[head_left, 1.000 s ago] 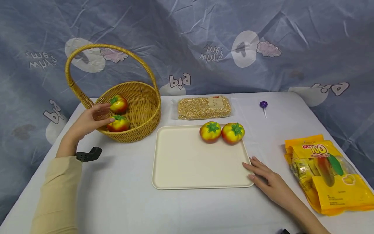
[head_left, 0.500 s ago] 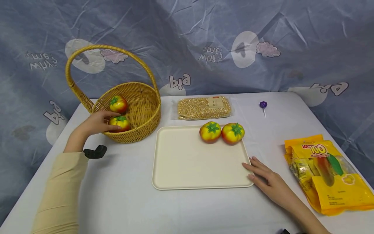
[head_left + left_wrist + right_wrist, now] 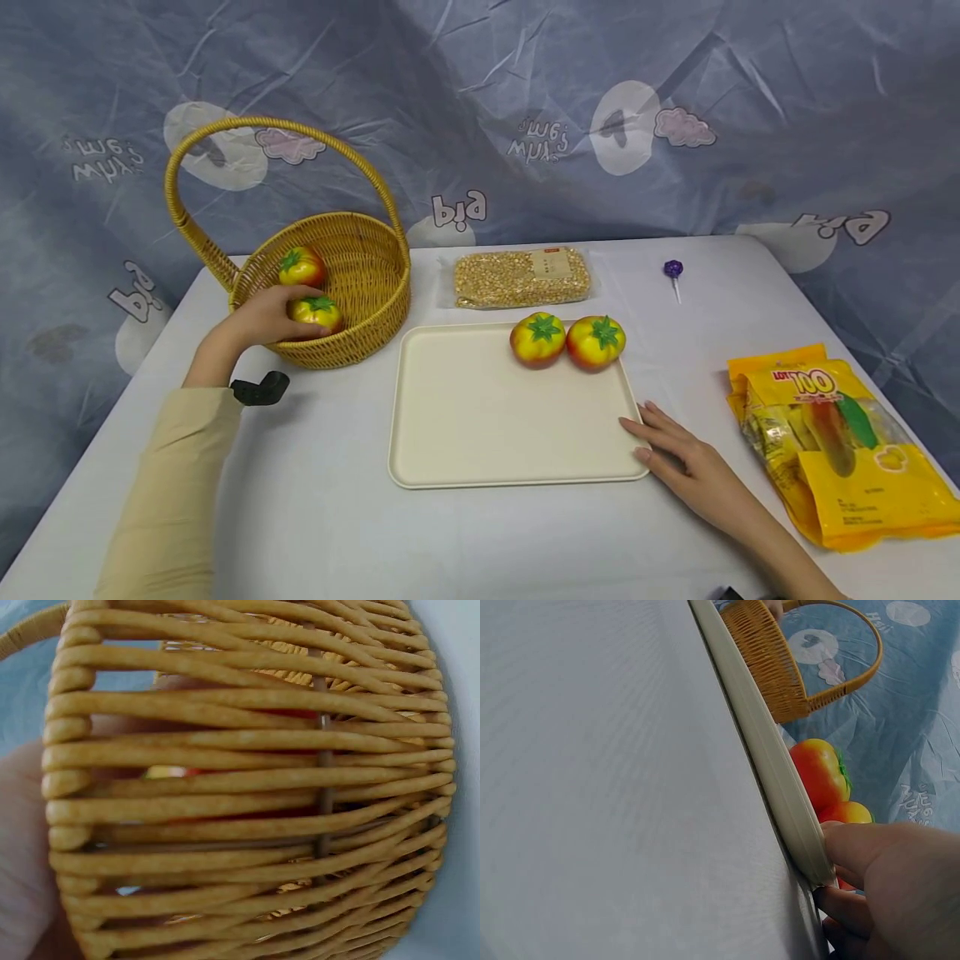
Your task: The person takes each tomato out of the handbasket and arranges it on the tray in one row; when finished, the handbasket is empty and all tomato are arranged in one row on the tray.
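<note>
My left hand [image 3: 268, 317] reaches over the near rim of a wicker basket [image 3: 375, 321] and grips a red-yellow tomato [image 3: 321, 310] with a green leafy top. Behind it in the basket lies a second tomato [image 3: 302, 268]. In the left wrist view the woven wall [image 3: 225, 780] hides most of the hand and the tomato. My right hand [image 3: 690, 467] rests on the right rim of a cream tray [image 3: 480, 417], fingers fairly straight. Two more tomatoes, a left one [image 3: 537, 340] and a right one [image 3: 596, 343], sit side by side at the tray's far right corner.
A clear bag of corn kernels [image 3: 502, 279] lies behind the tray. Farther right are a purple lollipop [image 3: 673, 269] and a yellow mango candy bag [image 3: 840, 467]. The basket's tall handle [image 3: 292, 125] arches overhead, and a grey-blue printed cloth [image 3: 480, 108] hangs behind the table.
My left hand has moved right and slightly down into the basket and closed around the nearer tomato, which has shifted a little to the right. The right hand and tray stay put.
</note>
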Motion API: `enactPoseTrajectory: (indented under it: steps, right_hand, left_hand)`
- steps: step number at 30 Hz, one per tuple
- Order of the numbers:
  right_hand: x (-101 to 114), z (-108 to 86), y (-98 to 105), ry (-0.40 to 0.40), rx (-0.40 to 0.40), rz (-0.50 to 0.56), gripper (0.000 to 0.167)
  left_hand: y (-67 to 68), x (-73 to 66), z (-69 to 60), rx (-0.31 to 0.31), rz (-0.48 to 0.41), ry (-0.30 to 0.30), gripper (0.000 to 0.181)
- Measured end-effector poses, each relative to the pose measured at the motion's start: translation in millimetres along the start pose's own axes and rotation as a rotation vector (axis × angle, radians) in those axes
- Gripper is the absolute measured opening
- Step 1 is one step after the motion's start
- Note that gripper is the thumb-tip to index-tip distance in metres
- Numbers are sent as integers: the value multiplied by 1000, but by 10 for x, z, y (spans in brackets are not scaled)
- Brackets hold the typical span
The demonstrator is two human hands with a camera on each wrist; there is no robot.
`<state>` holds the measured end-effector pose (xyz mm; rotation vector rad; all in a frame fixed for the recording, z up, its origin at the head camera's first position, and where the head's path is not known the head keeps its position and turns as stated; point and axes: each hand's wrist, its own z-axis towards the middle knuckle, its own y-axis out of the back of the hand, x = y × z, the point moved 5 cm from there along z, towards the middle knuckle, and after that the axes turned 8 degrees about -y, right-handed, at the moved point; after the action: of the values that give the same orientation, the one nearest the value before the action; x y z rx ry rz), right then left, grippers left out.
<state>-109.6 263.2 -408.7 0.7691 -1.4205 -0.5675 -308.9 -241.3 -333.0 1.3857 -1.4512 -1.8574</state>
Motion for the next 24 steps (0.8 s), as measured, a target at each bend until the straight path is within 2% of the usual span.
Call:
enactPoseTrajectory:
  steps: [3, 7, 11, 14, 17, 21, 23, 24]
  right_hand:
    - [18, -3, 10, 13, -6, 8, 38]
    - [32, -8, 25, 10, -5, 14, 39]
    - [23, -9, 24, -7, 6, 5, 39]
    - [18, -6, 21, -12, 12, 6, 40]
    - [21, -6, 20, -13, 14, 14, 40]
    - [33, -11, 17, -8, 12, 27, 39]
    - [36, -11, 10, -2, 11, 31, 39]
    - [37, -11, 7, 1, 7, 29, 39]
  left_hand:
    - [42, -35, -39, -107, -32, -41, 67]
    - [127, -184, -112, -272, -127, -77, 66]
    - [161, -442, -164, -406, -259, -108, 64]
    - [120, -699, -152, -465, -328, -194, 65]
    - [-6, -967, -80, -450, -372, -291, 65]
    - [-279, -1257, 76, -361, -406, -387, 62]
    - [-384, -1429, 123, -304, -437, -408, 61]
    - [-459, -1465, 165, -286, -446, -419, 61]
